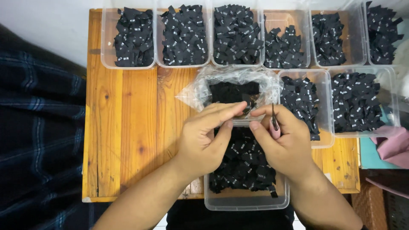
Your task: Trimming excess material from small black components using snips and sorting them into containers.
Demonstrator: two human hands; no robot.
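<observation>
Both our hands meet mid-frame, left hand (204,136) pinching a black label (248,107), right hand (283,142) gripping tweezers (274,120) (sorting step, we judge), bin choice next.

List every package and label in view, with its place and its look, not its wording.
Small black woven fabric labels with white print: heaped in the tubs.
Clear rectangular plastic tubs: six along the far edge of the wooden table, two at right, one near the person.
Crinkled clear plastic bag: mid-table, holding black labels.
Left hand and right hand: fingertips meet above the near tub; the right holds small pink-handled snips.
</observation>
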